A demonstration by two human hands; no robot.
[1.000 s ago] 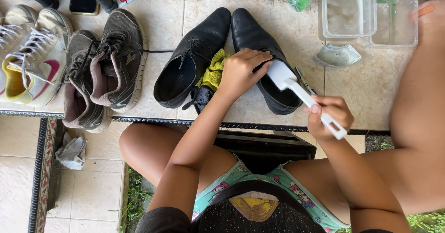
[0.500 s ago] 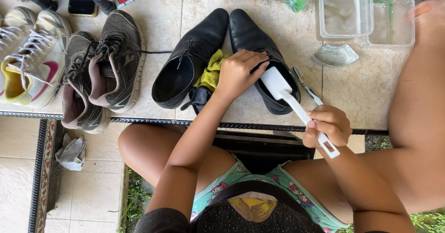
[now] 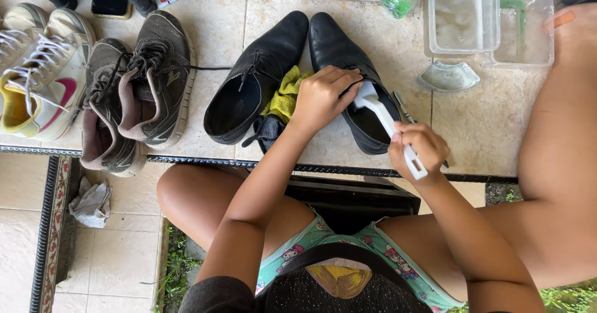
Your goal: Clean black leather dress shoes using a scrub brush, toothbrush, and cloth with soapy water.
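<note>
Tiled ledge (image 3: 497,126): left hand (image 3: 320,98) fingers clasp black shoe (image 3: 348,70); right hand (image 3: 420,148) fingers grip white brush (image 3: 379,111).

The left hand (image 3: 320,98) covers part of the right black leather shoe (image 3: 348,70); the white-and-yellow sneaker (image 3: 34,83) is cut off at the left edge.

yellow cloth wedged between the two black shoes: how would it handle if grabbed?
The yellow cloth lies crumpled and folded, so it is probably floppy and light. It sits pinched between the left black shoe and the left hand, so it may snag and drag rather than lift free.
</note>
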